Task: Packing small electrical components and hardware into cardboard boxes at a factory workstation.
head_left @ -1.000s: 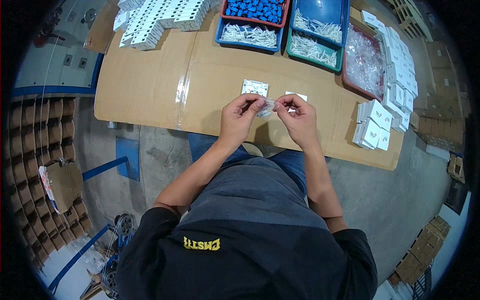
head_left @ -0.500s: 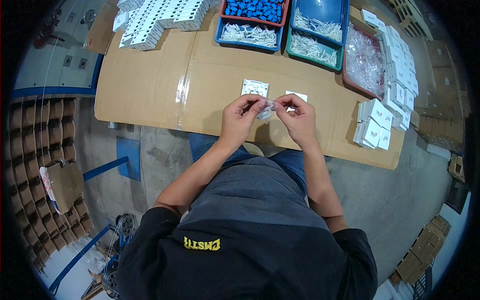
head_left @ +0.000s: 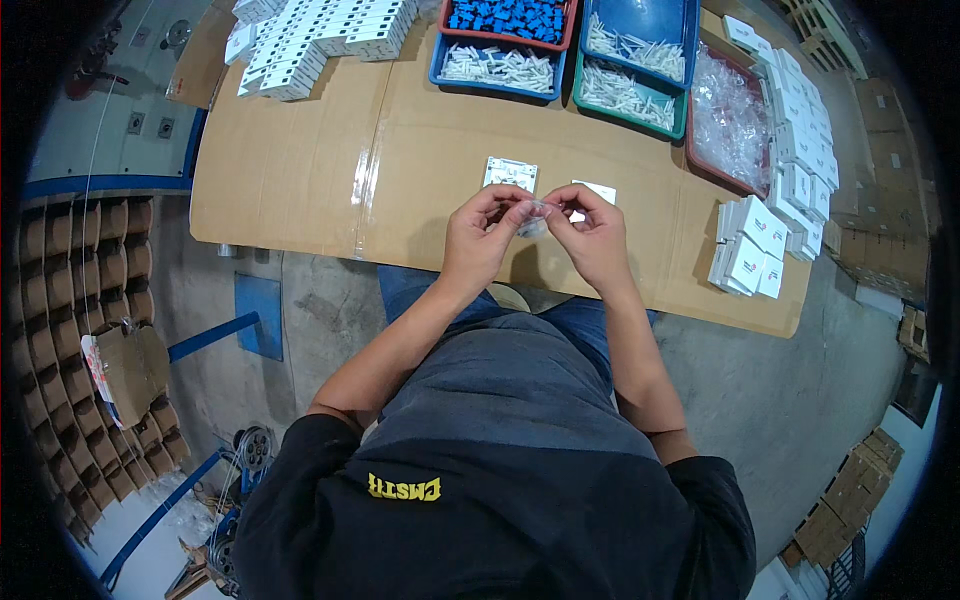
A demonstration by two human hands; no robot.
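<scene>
Clear plastic bag (head_left: 533,227), small and crumpled, is held between both sets of fingertips above the near part of the worktop, just in front of a white square plate. The left hand (head_left: 478,240) comes in from the lower left, thumb and forefinger pinched on the film, the other fingers loosely curled. The right hand (head_left: 597,240) mirrors it, wrist angled inward, its thumb and forefinger nearly closed on the bag's other side, with the fingertips of the two hands almost meeting. Something pale shows through the film, too blurred to tell

Under the work is smooth brown cardboard (head_left: 290,170) with a glossy strip of clear tape (head_left: 365,190). The white plate (head_left: 510,172) has a fitted, uneven face; a plain white flat piece (head_left: 598,190) lies partly behind the right hand. Shallow plastic trays stand farther off: a red one (head_left: 508,43) of blue blocky bits, a blue one (head_left: 495,92) of slim white pieces, and at the right another red one (head_left: 722,179) of shiny crinkled film

Compared with a second ago, the right hand has shifted slightly left and the fingertips have drawn closer, bunching the bag; the plate and trays lie as before
</scene>
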